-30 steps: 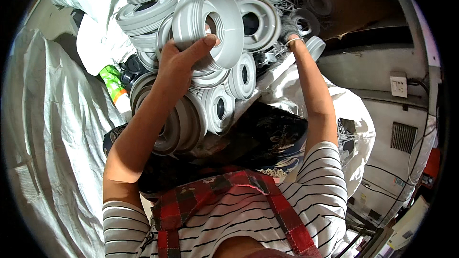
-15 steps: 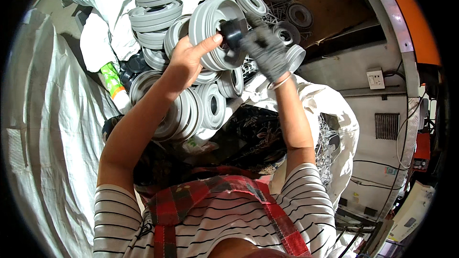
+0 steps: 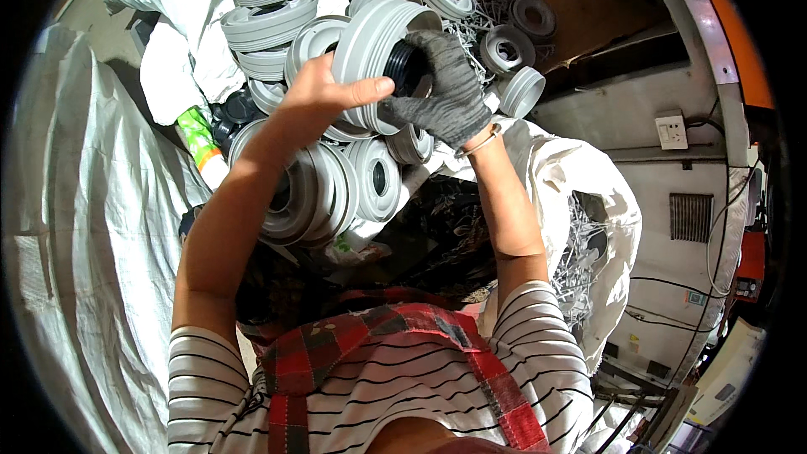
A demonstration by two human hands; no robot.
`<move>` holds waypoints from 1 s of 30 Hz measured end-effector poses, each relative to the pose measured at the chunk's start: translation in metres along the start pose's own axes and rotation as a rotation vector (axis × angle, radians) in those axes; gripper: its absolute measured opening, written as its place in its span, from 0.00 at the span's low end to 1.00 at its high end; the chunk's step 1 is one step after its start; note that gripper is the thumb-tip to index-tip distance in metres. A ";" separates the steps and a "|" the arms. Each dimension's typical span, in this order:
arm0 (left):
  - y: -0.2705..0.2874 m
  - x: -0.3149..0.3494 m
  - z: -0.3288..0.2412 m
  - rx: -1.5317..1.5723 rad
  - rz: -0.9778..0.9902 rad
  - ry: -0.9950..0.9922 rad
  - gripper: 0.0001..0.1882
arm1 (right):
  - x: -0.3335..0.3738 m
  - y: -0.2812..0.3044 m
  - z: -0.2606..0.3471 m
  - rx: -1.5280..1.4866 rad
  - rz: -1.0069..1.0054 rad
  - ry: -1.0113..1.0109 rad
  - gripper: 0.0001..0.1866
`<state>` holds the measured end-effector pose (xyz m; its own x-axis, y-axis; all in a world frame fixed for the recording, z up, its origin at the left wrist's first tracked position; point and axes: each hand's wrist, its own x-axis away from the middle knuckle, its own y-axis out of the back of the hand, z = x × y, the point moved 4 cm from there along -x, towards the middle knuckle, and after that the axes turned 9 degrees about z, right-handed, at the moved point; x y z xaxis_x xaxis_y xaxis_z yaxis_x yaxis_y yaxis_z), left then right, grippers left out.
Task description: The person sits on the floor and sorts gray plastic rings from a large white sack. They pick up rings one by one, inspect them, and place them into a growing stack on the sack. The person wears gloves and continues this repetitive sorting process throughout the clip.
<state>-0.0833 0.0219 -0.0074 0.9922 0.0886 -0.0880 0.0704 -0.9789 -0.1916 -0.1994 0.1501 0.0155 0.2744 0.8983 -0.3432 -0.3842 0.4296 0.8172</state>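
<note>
A large grey ribbed plastic ring (image 3: 370, 42) is tilted on its side, its hollow facing right. My bare left hand (image 3: 324, 97) grips its left and lower rim, thumb across the front. In a dark grey glove, my right hand (image 3: 445, 88) curls its fingers around a black ribbed cap-like piece (image 3: 405, 67), which sits inside the ring's hollow. Whether the piece is seated or only touching the ring is hidden by the glove. Stacks of similar grey rings (image 3: 269, 21) stand behind and left of my hands, and more grey rings (image 3: 374, 181) lie just below them.
Thin grey plastic scraps (image 3: 580, 261) fill a white woven sack (image 3: 618, 202) at right. Dark round parts (image 3: 235, 113) lie left of the stacks, beside a green packet (image 3: 197, 139). White sheeting (image 3: 101, 244) covers the left side. A wall socket (image 3: 671, 130) is at right.
My right hand has turned and closed further around the black piece, which now sits deeper in the ring's hollow. My left hand still holds the ring in nearly the same place.
</note>
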 end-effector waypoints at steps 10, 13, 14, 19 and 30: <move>-0.036 -0.001 -0.003 -0.807 0.063 -0.488 0.40 | 0.027 -0.040 -0.044 -1.829 -0.054 -0.101 0.19; -0.020 -0.004 0.007 -1.456 0.183 -0.607 0.44 | 0.020 -0.044 -0.050 -1.829 -0.028 -0.121 0.21; -0.022 -0.001 -0.006 -1.356 0.185 -0.498 0.37 | 0.022 -0.039 -0.049 -1.802 -0.035 -0.136 0.22; -0.030 0.004 -0.002 -1.043 0.155 -0.444 0.29 | 0.029 -0.042 -0.074 -1.721 -0.112 -0.139 0.21; -0.021 0.005 -0.002 -0.916 0.273 -0.420 0.33 | 0.035 -0.040 -0.069 -0.979 -0.109 -0.177 0.19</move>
<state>-0.0793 0.0427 -0.0021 0.8826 -0.2721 -0.3835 0.0744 -0.7244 0.6853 -0.2349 0.1707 -0.0613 0.4483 0.8568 -0.2548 -0.8839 0.4674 0.0163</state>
